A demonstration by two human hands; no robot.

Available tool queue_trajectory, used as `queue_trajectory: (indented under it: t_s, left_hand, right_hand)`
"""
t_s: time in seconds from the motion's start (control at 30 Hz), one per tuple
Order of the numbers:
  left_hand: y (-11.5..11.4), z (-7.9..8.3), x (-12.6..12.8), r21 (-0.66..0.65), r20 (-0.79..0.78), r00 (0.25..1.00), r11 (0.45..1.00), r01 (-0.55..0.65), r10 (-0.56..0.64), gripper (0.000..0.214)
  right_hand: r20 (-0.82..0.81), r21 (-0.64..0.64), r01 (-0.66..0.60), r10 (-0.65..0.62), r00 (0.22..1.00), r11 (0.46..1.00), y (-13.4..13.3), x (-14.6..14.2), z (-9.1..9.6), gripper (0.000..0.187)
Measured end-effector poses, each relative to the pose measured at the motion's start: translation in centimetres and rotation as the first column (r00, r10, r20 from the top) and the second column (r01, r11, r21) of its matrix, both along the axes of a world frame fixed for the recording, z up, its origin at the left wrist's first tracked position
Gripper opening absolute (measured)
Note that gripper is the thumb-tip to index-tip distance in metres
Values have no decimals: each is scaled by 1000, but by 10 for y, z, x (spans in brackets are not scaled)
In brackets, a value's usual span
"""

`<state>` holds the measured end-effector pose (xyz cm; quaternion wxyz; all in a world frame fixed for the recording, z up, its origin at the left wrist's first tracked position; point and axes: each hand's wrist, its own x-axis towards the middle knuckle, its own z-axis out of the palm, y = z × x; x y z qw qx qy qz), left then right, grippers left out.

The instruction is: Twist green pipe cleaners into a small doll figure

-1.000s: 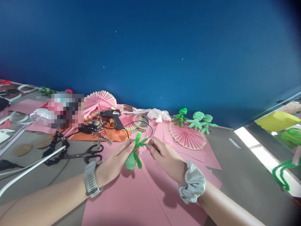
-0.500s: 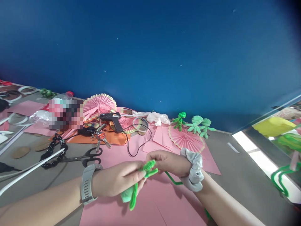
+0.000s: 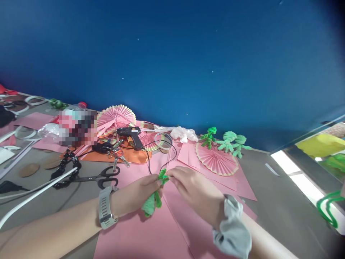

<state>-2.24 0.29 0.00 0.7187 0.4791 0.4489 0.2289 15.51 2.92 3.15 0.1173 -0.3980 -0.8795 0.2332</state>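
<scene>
My left hand (image 3: pixel 140 194), with a grey watch band at its wrist, is closed around a green pipe-cleaner piece (image 3: pixel 149 206). Pale green fuzzy loops hang below its fingers, and a brighter green twisted end (image 3: pixel 163 175) sticks up past the thumb. My right hand (image 3: pixel 192 189), a grey scrunchie on its wrist, pinches at that bright end with thumb and fingers. Its fingertips partly hide the spot they grip. Both hands are above pink paper sheets (image 3: pixel 142 239).
Behind my hands are a black glue gun (image 3: pixel 133 133), keys (image 3: pixel 120 155), a tape roll (image 3: pixel 163 141) and pink paper fans (image 3: pixel 217 158). Green pipe-cleaner figures (image 3: pixel 229 141) rest by the blue wall (image 3: pixel 172 64). Black-handled scissors (image 3: pixel 107 176) and a white cable (image 3: pixel 37 196) are left.
My right hand has turned, its wrist swinging lower and right, fingers now on the bright end. The long green strand by that wrist no longer shows. The view shifted slightly.
</scene>
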Motion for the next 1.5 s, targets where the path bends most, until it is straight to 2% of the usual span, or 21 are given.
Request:
queue_trajectory:
  t_s: [0.07,0.17,0.27,0.37,0.47,0.53,0.57,0.6,0.63,0.7,0.77,0.8,0.83,0.87,1.0,1.13,1.23,1.33,1.4,1.43,1.5]
  left_hand:
    - [-1,0,0,-4,11,1000,1000,-16,16,32]
    - [-1,2,-2,77,29,998,995,-64,62,32]
    - [2,4,-7,197,5,996,977,-87,87,28]
    - [7,3,-13,415,-33,989,902,-115,142,19]
    - [9,2,-17,580,-77,975,805,-127,210,15]
    - [9,5,-19,618,-97,970,777,-119,225,19]
    - [8,7,-19,623,-98,969,774,-117,225,21]
    - [7,9,-20,626,-98,971,772,-112,220,23]
    - [7,12,-20,617,-97,975,781,-100,201,25]
    - [6,15,-19,557,-89,989,829,-48,118,28]
    - [5,17,-17,484,-77,997,874,51,-16,30]
    - [4,17,-16,458,-76,994,882,107,-81,30]
    - [3,17,-15,439,-79,987,884,157,-136,31]
    - [3,16,-14,424,-90,980,884,198,-176,31]
    - [0,12,-9,345,-167,958,897,276,-231,31]
    - [-1,-2,-5,304,-169,982,942,139,-90,30]
    - [0,-9,-3,261,-36,999,965,-28,39,26]
    - [4,0,-4,315,41,992,940,-128,122,24]
    - [6,12,-8,341,103,984,924,-175,148,25]
    - [7,18,-11,317,162,982,937,-149,101,27]
    - [8,27,-17,257,204,970,964,74,-129,27]
  right_hand:
    - [193,228,-109,65,979,968,-10,-8,-4,22]
    - [317,446,-230,88,944,865,-21,-16,-12,22]
    - [301,539,-245,87,950,806,-23,-17,-14,24]
    - [221,543,-194,84,972,817,-24,-14,-10,28]
    - [65,423,-125,108,992,898,-25,-12,-6,32]
    - [-117,212,-76,102,988,974,-25,-11,-5,31]
    - [-219,69,-58,72,973,996,-23,-11,-5,28]
    - [-306,-88,-53,24,952,995,-20,-10,-5,25]
    - [-363,-243,-66,-28,931,968,-17,-9,-5,20]
    - [-390,-488,-143,-69,918,861,-7,-5,-4,12]
    - [-354,-631,-236,-4,935,739,4,0,-5,17]
    - [-333,-663,-264,39,942,700,10,4,-6,22]
    - [-302,-677,-264,67,951,687,15,7,-6,25]
    - [-268,-671,-237,68,961,702,20,10,-7,26]
    - [-212,-582,-78,-59,975,810,26,17,-6,25]
    - [-246,-423,72,-191,950,903,7,8,2,19]
    - [-146,-224,105,-140,979,969,-17,-7,5,15]
    - [-63,-112,91,-99,993,989,-30,-16,4,14]
    - [-100,-197,73,-94,991,978,-28,-15,6,18]
    - [-133,-281,42,-82,988,959,-25,-13,8,20]
    - [-196,-460,-65,-30,980,886,-16,-8,13,22]
